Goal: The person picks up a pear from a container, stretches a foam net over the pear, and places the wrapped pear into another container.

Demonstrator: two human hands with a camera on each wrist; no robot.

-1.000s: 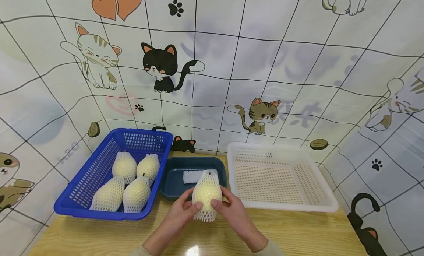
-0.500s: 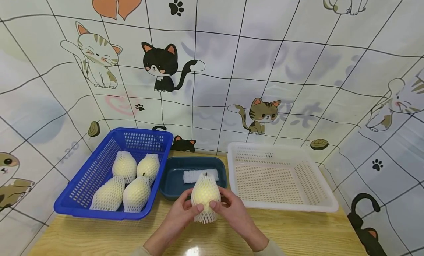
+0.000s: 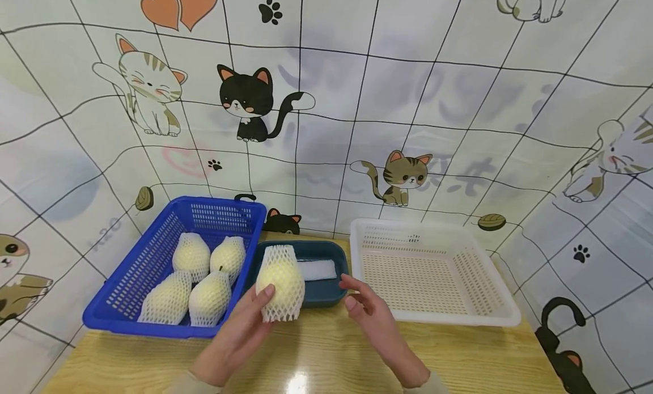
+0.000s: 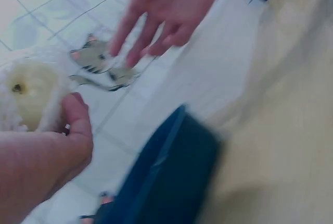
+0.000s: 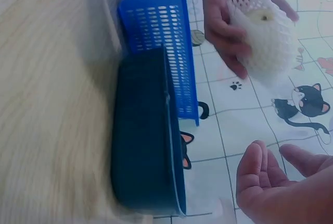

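A pale yellow pear (image 3: 283, 278) in a white foam net sleeve is held up in front of the dark teal tray (image 3: 326, 296). My left hand (image 3: 237, 333) grips it from the left, thumb across its near side. In the right wrist view, one end of the pear (image 5: 273, 41) shows through the net's opening. My right hand (image 3: 376, 324) is apart from the pear, its fingers loosely extended and holding nothing. It is nearest the tray's right end and the white basket (image 3: 433, 316). Folded white foam netting (image 3: 317, 270) lies in the tray, partly hidden by the pear.
A blue basket (image 3: 117, 280) at the left holds several netted pears (image 3: 210, 299). The white basket stands at the right on the wooden table (image 3: 326, 360). Behind everything hangs a cat-printed sheet (image 3: 326, 127).
Both hands were holding the pear; my right hand has let go and moved a little right. My left hand has carried the pear left and up, tilting its stem end out of sight.
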